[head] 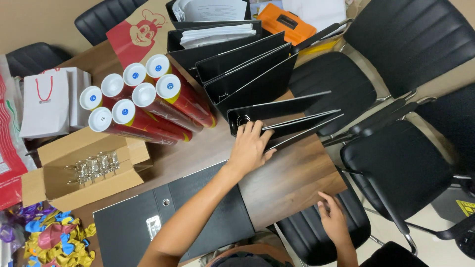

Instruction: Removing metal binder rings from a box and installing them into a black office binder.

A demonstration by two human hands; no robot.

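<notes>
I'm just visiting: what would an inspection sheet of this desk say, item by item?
Surface: dark wood-grain table, crowded.
Job's things: open black ring binder at the table edge; more black binders stand open behind it; closed black lever-arch file lies flat.
Clutter: red cylindrical tubes with white caps, open cardboard box holding metal clips, white paper bag, coloured balloons, orange case.
Hands: left hand rests flat on the open binder; right hand hangs open over a chair seat.
Cables: nothing seen.
Surroundings: black office chairs around the table.
</notes>
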